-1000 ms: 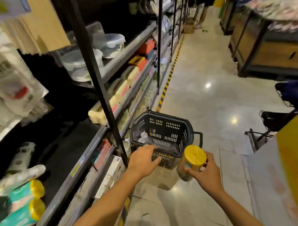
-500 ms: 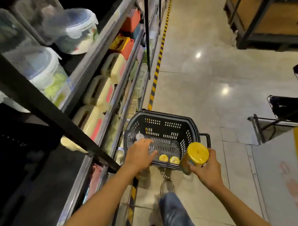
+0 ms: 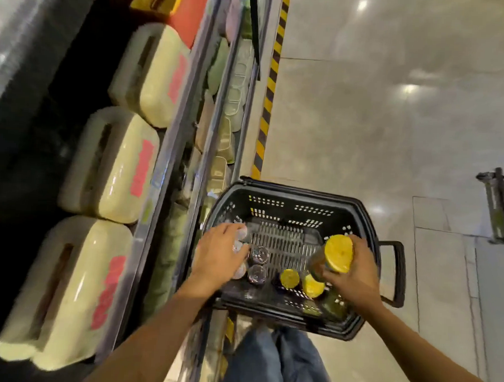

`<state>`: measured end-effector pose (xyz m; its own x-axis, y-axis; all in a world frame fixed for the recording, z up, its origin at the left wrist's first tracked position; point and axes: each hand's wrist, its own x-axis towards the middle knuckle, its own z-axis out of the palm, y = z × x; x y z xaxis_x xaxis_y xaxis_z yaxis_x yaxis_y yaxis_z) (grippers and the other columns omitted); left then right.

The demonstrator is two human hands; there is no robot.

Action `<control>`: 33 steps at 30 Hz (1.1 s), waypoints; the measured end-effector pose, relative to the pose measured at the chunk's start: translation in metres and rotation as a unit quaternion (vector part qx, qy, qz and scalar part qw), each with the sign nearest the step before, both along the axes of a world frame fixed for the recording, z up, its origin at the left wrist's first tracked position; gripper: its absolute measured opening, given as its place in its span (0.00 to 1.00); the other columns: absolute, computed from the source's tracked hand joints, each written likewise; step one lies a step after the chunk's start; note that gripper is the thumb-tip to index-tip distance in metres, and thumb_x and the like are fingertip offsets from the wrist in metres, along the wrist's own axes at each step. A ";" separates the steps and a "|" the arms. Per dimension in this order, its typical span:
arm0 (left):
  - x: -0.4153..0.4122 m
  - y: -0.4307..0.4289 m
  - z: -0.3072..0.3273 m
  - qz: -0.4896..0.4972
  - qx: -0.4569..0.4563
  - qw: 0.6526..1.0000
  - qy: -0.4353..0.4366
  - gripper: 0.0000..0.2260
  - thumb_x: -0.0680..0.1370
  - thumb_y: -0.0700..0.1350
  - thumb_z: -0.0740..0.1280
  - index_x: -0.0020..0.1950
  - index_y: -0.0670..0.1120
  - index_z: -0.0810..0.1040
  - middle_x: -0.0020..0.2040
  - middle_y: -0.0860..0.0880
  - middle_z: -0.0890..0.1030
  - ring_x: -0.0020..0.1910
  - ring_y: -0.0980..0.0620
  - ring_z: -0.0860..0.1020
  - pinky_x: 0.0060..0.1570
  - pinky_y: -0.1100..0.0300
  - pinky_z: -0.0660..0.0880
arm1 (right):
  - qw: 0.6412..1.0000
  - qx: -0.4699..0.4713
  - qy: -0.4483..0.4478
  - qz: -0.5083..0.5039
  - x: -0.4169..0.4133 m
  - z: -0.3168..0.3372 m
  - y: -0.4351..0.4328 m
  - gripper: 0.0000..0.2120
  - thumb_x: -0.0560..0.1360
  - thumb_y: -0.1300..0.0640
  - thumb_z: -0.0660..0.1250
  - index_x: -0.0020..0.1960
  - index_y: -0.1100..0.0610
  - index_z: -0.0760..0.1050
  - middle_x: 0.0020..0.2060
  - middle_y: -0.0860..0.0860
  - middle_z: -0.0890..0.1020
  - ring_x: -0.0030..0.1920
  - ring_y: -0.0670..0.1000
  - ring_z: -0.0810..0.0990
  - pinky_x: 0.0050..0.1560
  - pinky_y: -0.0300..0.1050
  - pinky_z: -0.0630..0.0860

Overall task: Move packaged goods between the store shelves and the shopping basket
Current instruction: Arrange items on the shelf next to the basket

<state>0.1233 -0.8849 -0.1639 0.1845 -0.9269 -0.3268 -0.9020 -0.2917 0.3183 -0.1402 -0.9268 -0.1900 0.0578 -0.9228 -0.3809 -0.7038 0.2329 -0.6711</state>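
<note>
Nearest us, a leg in blue jeans (image 3: 281, 362) stands just behind the black perforated plastic shopping basket (image 3: 302, 194), which sits on the floor beside the shelves; our hands are apart, one at each end of it. The right hand (image 3: 356, 279) is wrapped round the body of a round clear jar with a yellow lid (image 3: 337, 256), held tilted over the basket's right end, just above two more yellow-lidded jars (image 3: 289, 278) standing inside. We judge the jar to be glass: rigid, smooth, fairly weighty for its size and breakable; so we would hold it round the body below the lid, never by the lid alone, and set it down upright without knocking its neighbours. The left hand (image 3: 217, 257) lies palm-down over small white-capped containers (image 3: 241, 238) at the left end; we cannot tell whether it grips one or merely rests there. Just beside its fingertips stand two small clear-topped jars (image 3: 259, 254). Farther left, a metal shelf (image 3: 176, 135) carries cream plastic jugs with pink labels (image 3: 122, 167); beyond, yellow-and-black striped tape (image 3: 267, 105) runs along the pale tiled floor (image 3: 392, 124).
</note>
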 end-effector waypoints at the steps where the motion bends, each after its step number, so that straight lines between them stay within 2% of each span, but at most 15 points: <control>1: 0.008 -0.007 -0.017 -0.002 0.000 1.000 -0.005 0.21 0.78 0.53 0.63 0.69 0.49 0.70 0.66 0.50 0.73 0.65 0.49 0.70 0.64 0.59 0.64 | 1.000 -0.001 0.004 -0.002 0.005 -0.016 -0.007 0.39 0.57 0.56 0.81 0.63 0.55 0.67 0.53 0.53 0.74 0.53 0.55 0.73 0.52 0.49 0.71; 4: 0.033 -0.024 -0.073 -0.006 0.012 0.999 -0.030 0.21 0.76 0.53 0.63 0.67 0.46 0.72 0.66 0.47 0.74 0.65 0.46 0.70 0.66 0.55 0.63 | 0.999 0.001 0.033 0.007 0.019 -0.074 -0.024 0.36 0.57 0.60 0.80 0.60 0.58 0.67 0.49 0.52 0.73 0.52 0.57 0.73 0.48 0.44 0.65; 7: 0.052 -0.032 -0.130 -0.024 -0.020 0.999 -0.041 0.21 0.71 0.52 0.66 0.60 0.44 0.78 0.61 0.44 0.78 0.61 0.41 0.75 0.63 0.48 0.70 | 0.998 0.026 0.061 0.001 0.030 -0.132 -0.036 0.37 0.58 0.59 0.81 0.61 0.58 0.66 0.52 0.56 0.75 0.54 0.59 0.73 0.50 0.48 0.68; 10: 0.065 -0.035 -0.178 -0.033 -0.026 0.998 -0.051 0.23 0.70 0.47 0.73 0.64 0.43 0.76 0.66 0.42 0.74 0.68 0.39 0.69 0.68 0.40 0.65 | 0.996 0.046 0.076 -0.012 0.041 -0.183 -0.042 0.32 0.60 0.58 0.80 0.57 0.58 0.66 0.49 0.54 0.73 0.53 0.59 0.73 0.48 0.47 0.67; 13: 0.076 -0.033 -0.222 -0.057 -0.051 0.994 -0.078 0.23 0.72 0.48 0.72 0.65 0.44 0.73 0.68 0.42 0.72 0.70 0.39 0.66 0.67 0.35 0.62 | 0.994 0.067 0.084 -0.022 0.049 -0.229 -0.042 0.31 0.62 0.57 0.79 0.58 0.61 0.66 0.50 0.57 0.74 0.54 0.60 0.73 0.48 0.46 0.65; 15: 0.078 -0.028 -0.243 -0.071 -0.070 0.989 -0.109 0.22 0.73 0.51 0.67 0.65 0.45 0.72 0.68 0.43 0.72 0.70 0.41 0.65 0.69 0.38 0.59 | 0.992 0.080 0.096 -0.019 0.053 -0.257 -0.039 0.33 0.63 0.56 0.79 0.61 0.62 0.66 0.54 0.61 0.75 0.56 0.61 0.73 0.50 0.49 0.67; 17: 0.078 -0.025 -0.254 -0.077 -0.080 0.983 -0.147 0.22 0.73 0.53 0.62 0.65 0.45 0.72 0.68 0.43 0.72 0.71 0.43 0.64 0.71 0.43 0.53 | 0.990 0.090 0.104 -0.019 0.057 -0.281 -0.036 0.35 0.63 0.57 0.78 0.63 0.63 0.64 0.56 0.62 0.75 0.57 0.63 0.73 0.52 0.50 0.69; 19: 0.076 -0.024 -0.260 -0.072 -0.096 0.979 -0.166 0.22 0.73 0.53 0.62 0.65 0.46 0.72 0.68 0.44 0.72 0.71 0.43 0.63 0.72 0.45 0.50 | 0.988 0.105 0.115 -0.017 0.061 -0.301 -0.034 0.36 0.63 0.58 0.78 0.65 0.63 0.63 0.57 0.63 0.75 0.58 0.64 0.73 0.54 0.52 0.70; 23: 0.076 -0.023 -0.265 -0.063 -0.127 0.978 -0.156 0.21 0.74 0.52 0.63 0.65 0.45 0.73 0.68 0.43 0.73 0.72 0.43 0.63 0.72 0.44 0.50 | 0.978 0.150 0.145 0.010 0.070 -0.331 -0.028 0.39 0.65 0.57 0.78 0.67 0.59 0.60 0.58 0.62 0.75 0.58 0.65 0.74 0.56 0.55 0.72; 27: 0.076 -0.021 -0.266 -0.052 -0.139 0.978 -0.146 0.20 0.75 0.52 0.64 0.64 0.45 0.75 0.68 0.44 0.73 0.72 0.43 0.64 0.73 0.47 0.47 | 0.967 0.180 0.176 0.021 0.076 -0.346 -0.020 0.35 0.67 0.57 0.77 0.65 0.61 0.59 0.59 0.65 0.74 0.59 0.66 0.73 0.55 0.56 0.71; 33: 0.077 -0.021 -0.266 -0.060 -0.152 0.975 -0.148 0.19 0.75 0.50 0.66 0.63 0.44 0.75 0.67 0.43 0.74 0.72 0.42 0.64 0.73 0.45 0.47 | 0.969 0.193 0.154 -0.028 0.075 -0.362 -0.015 0.36 0.66 0.58 0.77 0.65 0.58 0.60 0.62 0.63 0.73 0.61 0.64 0.72 0.60 0.56 0.70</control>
<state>0.2007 -0.9062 -0.4303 0.1133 -0.9934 0.0170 -0.9893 -0.1112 0.0945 -0.0650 -0.9416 -0.5521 -0.1591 -0.7062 -0.6899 -0.8360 0.4681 -0.2865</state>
